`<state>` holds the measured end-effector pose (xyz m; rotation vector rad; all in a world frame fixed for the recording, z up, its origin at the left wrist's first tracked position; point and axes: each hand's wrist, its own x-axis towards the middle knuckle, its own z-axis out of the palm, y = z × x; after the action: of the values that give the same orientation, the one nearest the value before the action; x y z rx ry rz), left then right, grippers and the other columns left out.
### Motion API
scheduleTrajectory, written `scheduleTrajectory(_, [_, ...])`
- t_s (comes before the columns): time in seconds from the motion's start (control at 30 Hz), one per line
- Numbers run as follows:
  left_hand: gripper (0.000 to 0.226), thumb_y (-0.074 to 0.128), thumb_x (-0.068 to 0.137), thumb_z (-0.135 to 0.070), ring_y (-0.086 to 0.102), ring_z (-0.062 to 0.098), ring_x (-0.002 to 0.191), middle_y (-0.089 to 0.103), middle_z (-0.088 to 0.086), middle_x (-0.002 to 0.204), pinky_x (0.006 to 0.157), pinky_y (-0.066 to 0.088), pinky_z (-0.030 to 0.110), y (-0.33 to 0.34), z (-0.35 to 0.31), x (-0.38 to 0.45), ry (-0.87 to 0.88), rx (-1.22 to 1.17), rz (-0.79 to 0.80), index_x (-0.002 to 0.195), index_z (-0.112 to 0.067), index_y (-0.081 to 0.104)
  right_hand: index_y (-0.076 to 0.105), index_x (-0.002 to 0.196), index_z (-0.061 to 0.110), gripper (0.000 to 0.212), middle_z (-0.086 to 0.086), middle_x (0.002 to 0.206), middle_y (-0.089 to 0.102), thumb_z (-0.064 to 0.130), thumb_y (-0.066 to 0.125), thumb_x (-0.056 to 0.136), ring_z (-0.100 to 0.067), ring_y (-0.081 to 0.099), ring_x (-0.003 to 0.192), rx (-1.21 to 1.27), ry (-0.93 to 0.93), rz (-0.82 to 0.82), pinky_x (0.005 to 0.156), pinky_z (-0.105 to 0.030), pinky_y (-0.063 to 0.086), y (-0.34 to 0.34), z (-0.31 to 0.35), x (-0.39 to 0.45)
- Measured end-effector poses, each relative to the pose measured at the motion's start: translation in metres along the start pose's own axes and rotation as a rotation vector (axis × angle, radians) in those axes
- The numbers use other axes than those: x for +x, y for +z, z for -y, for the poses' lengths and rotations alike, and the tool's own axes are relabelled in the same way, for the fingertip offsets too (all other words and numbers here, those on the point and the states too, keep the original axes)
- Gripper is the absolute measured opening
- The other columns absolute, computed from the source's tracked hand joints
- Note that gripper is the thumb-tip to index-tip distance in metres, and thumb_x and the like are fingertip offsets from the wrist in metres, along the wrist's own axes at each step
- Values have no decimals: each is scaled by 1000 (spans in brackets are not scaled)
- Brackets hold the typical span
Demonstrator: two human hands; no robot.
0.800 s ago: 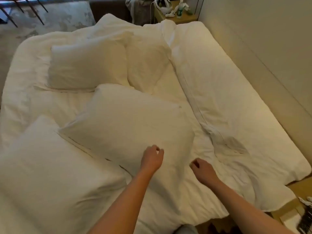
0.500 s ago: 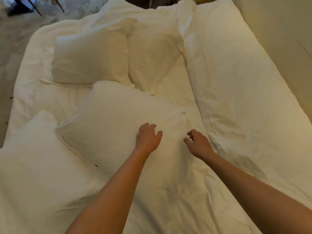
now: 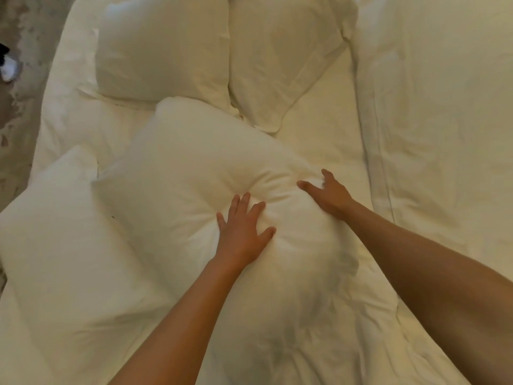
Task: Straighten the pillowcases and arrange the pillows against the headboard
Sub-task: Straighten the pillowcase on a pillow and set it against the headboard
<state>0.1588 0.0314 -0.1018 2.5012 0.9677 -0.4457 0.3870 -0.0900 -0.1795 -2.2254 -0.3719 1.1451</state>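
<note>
Several white pillows lie loose on the bed. The middle pillow [image 3: 194, 176] lies slantwise under both my hands. My left hand [image 3: 243, 232] presses flat on it with fingers spread, denting the fabric. At the pillow's right edge my right hand [image 3: 330, 194] lies with fingers apart, and its fingertips push into the cloth. Another pillow [image 3: 63, 245] overlaps at the near left. Two more, a far left pillow [image 3: 161, 51] and a far middle pillow [image 3: 280, 59], lie side by side at the top. The headboard is out of view.
A folded white duvet [image 3: 433, 107] covers the right half of the bed. The white sheet [image 3: 327, 129] shows between pillows and duvet. Grey patterned floor [image 3: 19, 112] runs along the bed's left side, with a white object [image 3: 8, 68] on it.
Both hands have reached forward onto the middle pillow and opened from loosely curled to spread. The view has moved closer and lower over the bed.
</note>
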Motion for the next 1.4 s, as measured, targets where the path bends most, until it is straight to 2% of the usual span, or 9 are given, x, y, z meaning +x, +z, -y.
scheduleTrajectory(0.2, [69,56,92,-59,-5,18,158,6,-4,171,123,4,64,-6,4,-27,2,-16,0,153,-37,32,64,120,19,69,-4,121,70,77,58,83,-32,63,112,-125,-124,-83,86,-39,47,21,1,-38])
scheduleTrajectory(0.43, [66,69,85,-54,20,25,151,29,2,159,114,39,55,-58,18,-98,16,-140,0,141,-26,45,54,81,33,24,13,77,65,54,58,90,-15,62,74,-183,-372,-163,63,-34,42,25,40,-155])
scheduleTrajectory(0.53, [59,68,85,-54,43,26,129,45,4,135,96,52,43,-95,28,-132,49,-135,-101,129,-19,51,46,73,37,27,14,70,61,47,62,93,-4,57,67,-208,-474,-198,58,-30,40,30,64,-218])
scheduleTrajectory(0.73, [67,70,86,-48,51,28,121,44,6,134,87,55,43,-170,45,-183,197,-120,-271,139,-18,42,51,79,27,26,6,68,59,36,64,99,-21,59,65,-295,-656,-285,63,-43,49,34,109,-348])
scheduleTrajectory(0.97, [97,71,79,-60,13,28,156,16,7,169,124,21,52,-207,19,-216,549,39,-269,159,-31,23,73,104,29,12,10,89,73,37,66,100,-17,68,77,-561,-716,-332,66,-38,54,6,96,-455])
scheduleTrajectory(1.07, [86,65,77,-67,27,24,151,39,2,158,126,10,54,-205,-8,-229,691,154,-126,152,-33,40,76,112,29,18,10,99,76,38,70,97,-17,72,87,-610,-721,-401,69,-36,56,-12,74,-494])
scheduleTrajectory(1.17, [61,56,83,-72,58,25,111,62,0,118,99,43,44,-186,-35,-249,782,192,-83,124,-27,59,74,114,33,22,11,103,77,44,69,96,-15,73,89,-587,-688,-472,73,-37,57,-36,47,-525])
scheduleTrajectory(1.27, [46,48,92,-69,63,27,90,68,3,100,71,42,37,-152,-60,-268,862,170,-104,102,-25,53,72,108,36,19,13,96,77,49,67,96,-11,71,83,-561,-618,-513,72,-34,55,-56,13,-547])
scheduleTrajectory(1.4, [42,43,98,-62,66,30,80,70,6,89,64,41,35,-112,-101,-290,886,217,-99,101,-22,55,65,83,29,31,11,70,66,60,66,91,-14,64,67,-555,-438,-605,62,-37,52,-72,-41,-555])
